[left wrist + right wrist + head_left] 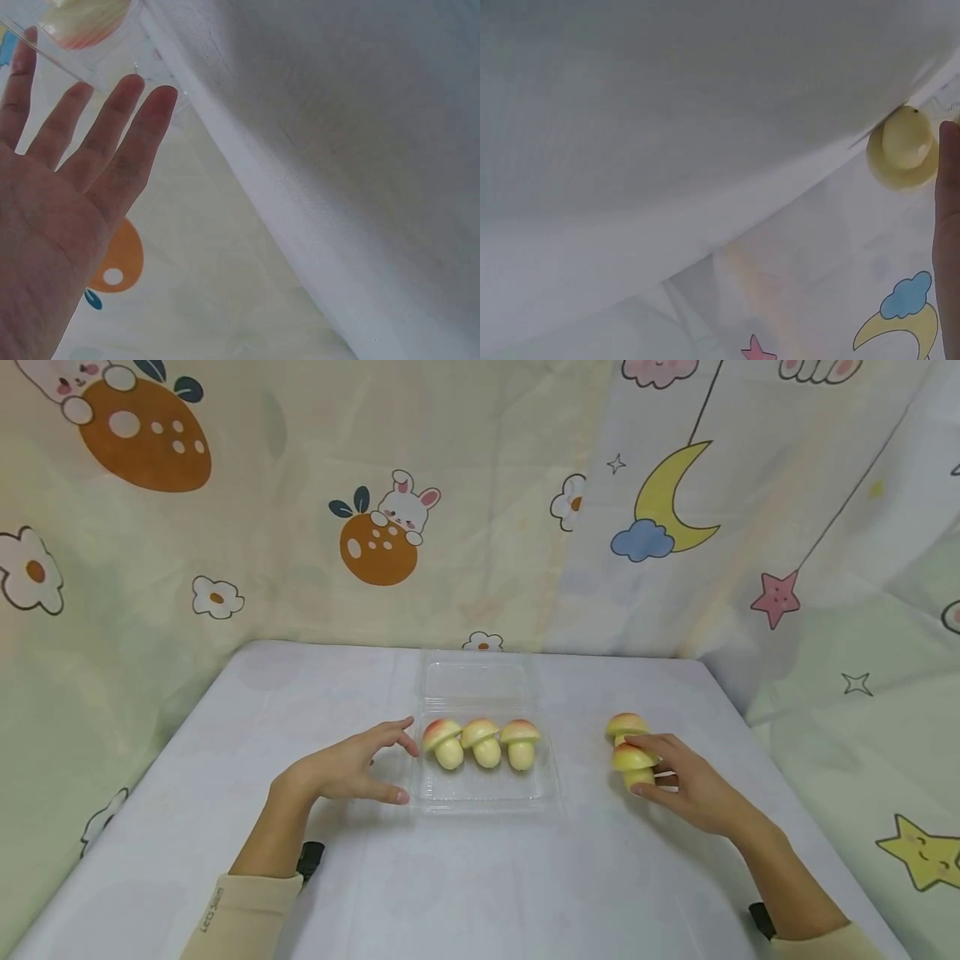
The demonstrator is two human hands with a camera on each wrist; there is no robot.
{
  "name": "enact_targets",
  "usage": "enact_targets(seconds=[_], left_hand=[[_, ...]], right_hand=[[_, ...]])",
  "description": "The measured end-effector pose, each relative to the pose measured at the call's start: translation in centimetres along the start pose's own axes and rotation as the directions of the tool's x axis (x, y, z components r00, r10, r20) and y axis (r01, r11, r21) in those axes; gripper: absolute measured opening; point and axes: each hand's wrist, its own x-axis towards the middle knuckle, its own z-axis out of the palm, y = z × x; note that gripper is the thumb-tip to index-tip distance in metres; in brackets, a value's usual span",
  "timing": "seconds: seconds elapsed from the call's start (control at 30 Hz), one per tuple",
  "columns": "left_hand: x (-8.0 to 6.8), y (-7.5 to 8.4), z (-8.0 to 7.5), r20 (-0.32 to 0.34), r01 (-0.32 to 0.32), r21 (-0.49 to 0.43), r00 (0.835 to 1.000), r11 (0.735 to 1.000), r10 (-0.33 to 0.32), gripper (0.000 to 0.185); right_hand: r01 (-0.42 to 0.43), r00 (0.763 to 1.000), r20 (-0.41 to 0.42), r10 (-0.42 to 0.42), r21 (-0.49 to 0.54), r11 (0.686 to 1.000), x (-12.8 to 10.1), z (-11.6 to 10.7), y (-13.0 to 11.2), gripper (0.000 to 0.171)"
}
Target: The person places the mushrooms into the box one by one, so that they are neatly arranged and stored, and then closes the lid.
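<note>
In the head view, a clear plastic clamshell box (480, 789) lies open with three yellow toy mushrooms in a row inside, their caps tinged red; the middle mushroom (482, 743) stands between the others. My left hand (352, 768) is at the box's left side, fingers spread and holding nothing, fingertips right by the rim. The left wrist view shows this palm (60, 202) and its straight fingers. Over on the right, my right hand (693, 785) pinches a toy mushroom (633, 762) between thumb and fingers. Just behind it is another toy mushroom (627, 724), partly covered.
The box's lid (478, 683) is folded back toward the far edge of the white-covered table (480, 885). A patterned cloth (495, 527) hangs behind the table and along its sides. Between the box and my right hand lies a stretch of white tabletop.
</note>
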Motion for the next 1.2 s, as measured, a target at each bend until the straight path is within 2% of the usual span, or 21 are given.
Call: enact_targets(seconds=[0.2,0.5,0.63,0.77,1.0,1.2], left_hand=[[0.0,-0.1,0.0,-0.002,-0.013,0.002,1.0,1.0,0.013,0.062],[0.6,0.1,0.0,-0.001,-0.013,-0.006,1.0,1.0,0.013,0.061],[0.2,-0.2,0.1,-0.005,0.0,0.009,1.0,1.0,0.0,0.06],[-0.2,-0.4,0.2,-0.003,-0.021,0.001,1.0,1.0,0.021,0.061],[0.0,-0.4,0.1,-0.015,-0.02,0.021,1.0,1.0,0.02,0.06],[0.0,-0.3,0.1,-0.011,-0.011,0.012,1.0,1.0,0.011,0.059]], right_hand=[[0.027,1.0,-0.012,-0.027,0.026,0.999,0.6,0.3,-0.5,0.066],[0.085,0.996,-0.025,-0.084,0.038,0.996,1.4,-0.5,-1.3,0.067],[0.074,0.997,-0.002,-0.075,0.141,0.987,2.2,0.1,-1.4,0.07],[0.056,0.998,0.014,-0.062,0.246,0.968,3.0,0.7,-1.5,0.071],[0.027,0.999,0.016,-0.032,0.265,0.964,3.9,0.8,-1.9,0.068],[0.047,0.998,0.033,-0.06,0.301,0.952,4.9,1.1,-2.4,0.069]])
